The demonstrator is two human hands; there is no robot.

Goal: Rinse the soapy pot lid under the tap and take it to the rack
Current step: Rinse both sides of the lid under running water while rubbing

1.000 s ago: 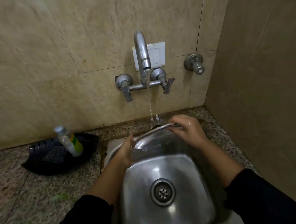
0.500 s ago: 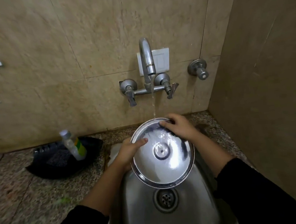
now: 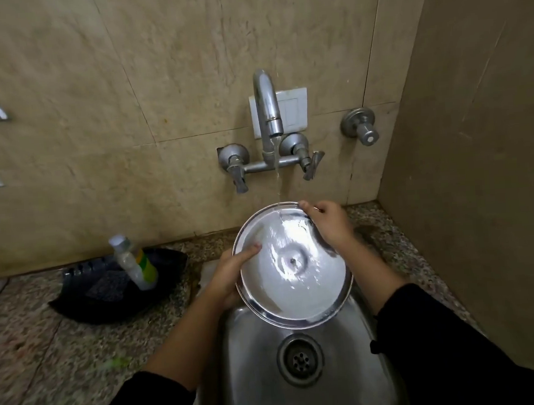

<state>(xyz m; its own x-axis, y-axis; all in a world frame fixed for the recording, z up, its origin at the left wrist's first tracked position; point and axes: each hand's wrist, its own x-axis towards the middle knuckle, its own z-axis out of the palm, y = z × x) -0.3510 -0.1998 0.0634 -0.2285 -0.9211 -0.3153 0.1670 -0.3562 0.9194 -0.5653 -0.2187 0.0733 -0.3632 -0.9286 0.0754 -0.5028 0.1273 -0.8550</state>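
Both hands, left (image 3: pixel 225 276) and right (image 3: pixel 330 221), clamped the pot lid (image 3: pixel 292 263) by its rim under the tap (image 3: pixel 267 107) stream, above the sink (image 3: pixel 303 373).

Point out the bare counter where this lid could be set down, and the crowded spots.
Bare granite counter lies left of the sink, in front of the black tray. A narrower strip runs between the sink's right rim and the side wall. Crowded: the tray, holding the bottle, and the basin's far end, where left hand and right hand grip the lid.
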